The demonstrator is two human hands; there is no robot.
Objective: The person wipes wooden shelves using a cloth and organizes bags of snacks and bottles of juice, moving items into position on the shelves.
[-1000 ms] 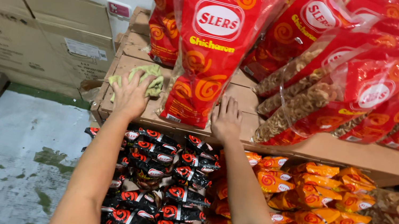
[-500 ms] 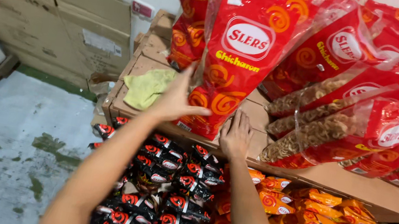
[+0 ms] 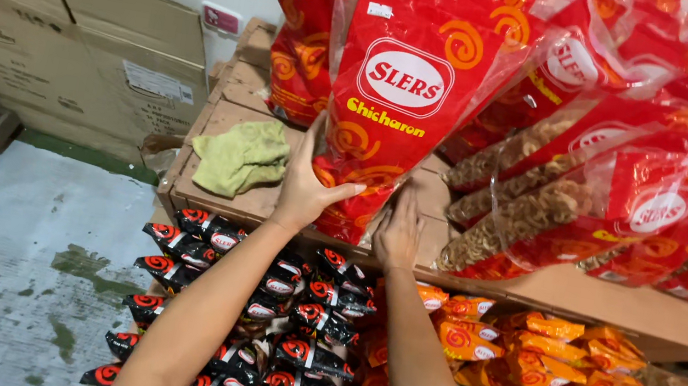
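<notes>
The scene is brightly and evenly lit from above, with strong, saturated colours. Glare streaks run across the shiny plastic of the large red snack bags, strongest on the ones at the upper right, where white highlights wash out parts of the surface. My forearms are evenly lit, and my left hand casts only a soft shadow on the wooden shelf. Below the shelf edge, the small black packets sit in dimmer light. The concrete floor looks pale and flat. The focus is sharp in the middle; straight lines bow slightly toward the corners, and the far right edge falls dark.
</notes>
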